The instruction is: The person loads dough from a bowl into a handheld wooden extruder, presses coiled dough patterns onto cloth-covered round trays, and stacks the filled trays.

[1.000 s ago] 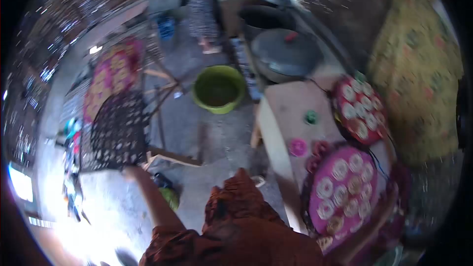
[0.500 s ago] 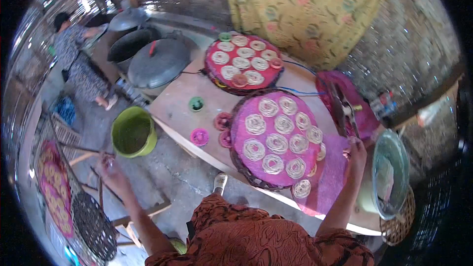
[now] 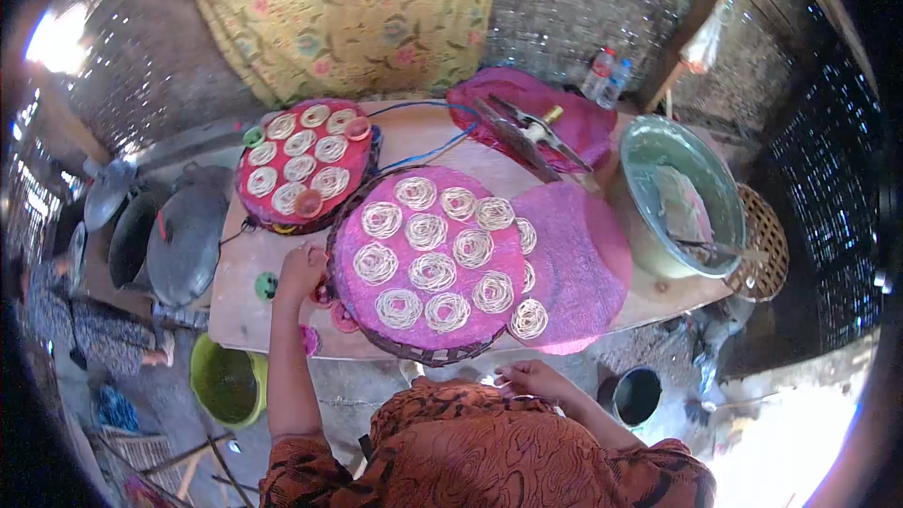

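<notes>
My left hand (image 3: pixel 306 271) reaches down to the table beside the left rim of the large round tray (image 3: pixel 414 346). Its fingers curl over a red plastic mould (image 3: pixel 324 293), partly covering it; whether they grip it is hidden. Another red mould (image 3: pixel 344 318) lies just below. On the tray's pink cloth sit several pale noodle coils (image 3: pixel 433 273). One noodle coil (image 3: pixel 529 319) rests off the tray on a pink mesh cloth (image 3: pixel 574 268). In front of my body, past the table's near edge, my right hand (image 3: pixel 531 379) hangs with loosely bent fingers and no visible object.
A smaller round tray of noodle coils (image 3: pixel 301 167) stands at the back left, beside lidded pots (image 3: pixel 193 245). A hand press (image 3: pixel 538 132) and a large bucket (image 3: pixel 649 245) are to the right. On the floor are a green bucket (image 3: pixel 226 381) and a dark bucket (image 3: pixel 635 395).
The view has swung right. My left hand has gone from the air at the left to the moulds by the tray. My right hand has left the area by the press and come down toward my body.
</notes>
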Demonstrator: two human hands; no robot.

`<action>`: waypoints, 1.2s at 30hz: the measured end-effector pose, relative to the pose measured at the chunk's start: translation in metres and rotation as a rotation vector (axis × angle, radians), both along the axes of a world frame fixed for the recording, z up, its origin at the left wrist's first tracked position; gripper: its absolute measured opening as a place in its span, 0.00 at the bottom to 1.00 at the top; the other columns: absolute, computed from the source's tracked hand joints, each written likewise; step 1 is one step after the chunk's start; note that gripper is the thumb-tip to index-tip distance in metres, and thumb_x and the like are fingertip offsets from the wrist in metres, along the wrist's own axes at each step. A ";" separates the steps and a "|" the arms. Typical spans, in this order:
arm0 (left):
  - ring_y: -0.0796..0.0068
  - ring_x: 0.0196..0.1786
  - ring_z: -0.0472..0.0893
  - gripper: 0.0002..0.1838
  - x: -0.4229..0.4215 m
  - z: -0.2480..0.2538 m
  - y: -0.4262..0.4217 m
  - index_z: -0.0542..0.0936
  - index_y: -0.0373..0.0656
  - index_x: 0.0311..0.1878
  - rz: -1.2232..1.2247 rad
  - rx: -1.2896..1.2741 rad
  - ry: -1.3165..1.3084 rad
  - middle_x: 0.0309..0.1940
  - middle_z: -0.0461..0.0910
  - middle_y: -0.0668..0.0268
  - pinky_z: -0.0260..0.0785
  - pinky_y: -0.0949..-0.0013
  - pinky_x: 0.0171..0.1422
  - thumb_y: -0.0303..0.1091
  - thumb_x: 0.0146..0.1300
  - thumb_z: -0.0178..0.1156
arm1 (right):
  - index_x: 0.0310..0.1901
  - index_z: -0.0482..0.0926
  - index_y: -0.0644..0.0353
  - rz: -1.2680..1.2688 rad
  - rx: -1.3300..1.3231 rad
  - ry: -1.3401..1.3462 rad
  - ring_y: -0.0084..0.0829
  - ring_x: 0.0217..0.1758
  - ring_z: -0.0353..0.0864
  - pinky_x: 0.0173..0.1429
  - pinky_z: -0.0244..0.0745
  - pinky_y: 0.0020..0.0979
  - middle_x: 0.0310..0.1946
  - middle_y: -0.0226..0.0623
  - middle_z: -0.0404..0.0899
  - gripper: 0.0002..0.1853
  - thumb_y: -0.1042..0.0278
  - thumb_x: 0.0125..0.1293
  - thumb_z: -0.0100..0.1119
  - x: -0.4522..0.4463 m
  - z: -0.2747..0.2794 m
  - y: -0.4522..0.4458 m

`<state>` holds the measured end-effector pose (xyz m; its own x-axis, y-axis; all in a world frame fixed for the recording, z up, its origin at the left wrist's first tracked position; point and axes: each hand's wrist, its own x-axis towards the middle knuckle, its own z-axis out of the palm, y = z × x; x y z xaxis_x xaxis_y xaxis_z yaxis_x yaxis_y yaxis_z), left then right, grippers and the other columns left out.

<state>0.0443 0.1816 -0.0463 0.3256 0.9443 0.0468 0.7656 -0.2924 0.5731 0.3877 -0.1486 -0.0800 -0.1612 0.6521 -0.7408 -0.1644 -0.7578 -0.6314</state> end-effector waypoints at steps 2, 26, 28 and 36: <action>0.50 0.38 0.81 0.16 0.006 -0.004 0.007 0.78 0.33 0.41 -0.044 -0.068 0.026 0.33 0.81 0.48 0.71 0.57 0.45 0.38 0.59 0.54 | 0.58 0.69 0.66 -0.147 -0.025 0.055 0.28 0.45 0.80 0.48 0.78 0.29 0.48 0.38 0.78 0.23 0.57 0.69 0.52 -0.011 0.006 -0.001; 0.67 0.46 0.80 0.20 0.037 -0.017 -0.004 0.71 0.37 0.54 0.088 -0.704 -1.166 0.47 0.77 0.58 0.74 0.62 0.52 0.45 0.73 0.40 | 0.34 0.80 0.62 -0.410 0.505 -1.350 0.49 0.37 0.82 0.42 0.76 0.44 0.34 0.54 0.80 0.11 0.63 0.56 0.58 0.083 0.010 0.067; 0.65 0.47 0.79 0.20 0.035 -0.027 -0.001 0.67 0.37 0.55 0.089 -0.778 -1.259 0.49 0.76 0.57 0.75 0.63 0.50 0.45 0.73 0.42 | 0.36 0.80 0.62 -0.331 0.472 -1.327 0.48 0.39 0.81 0.44 0.75 0.45 0.35 0.55 0.79 0.12 0.61 0.56 0.58 0.076 0.001 0.094; 0.66 0.46 0.79 0.20 0.033 -0.027 -0.003 0.68 0.37 0.54 0.129 -0.753 -1.226 0.48 0.76 0.57 0.74 0.62 0.50 0.45 0.73 0.42 | 0.35 0.80 0.62 -0.277 0.543 -1.525 0.52 0.40 0.80 0.45 0.75 0.45 0.35 0.54 0.79 0.13 0.60 0.54 0.60 0.062 -0.008 0.144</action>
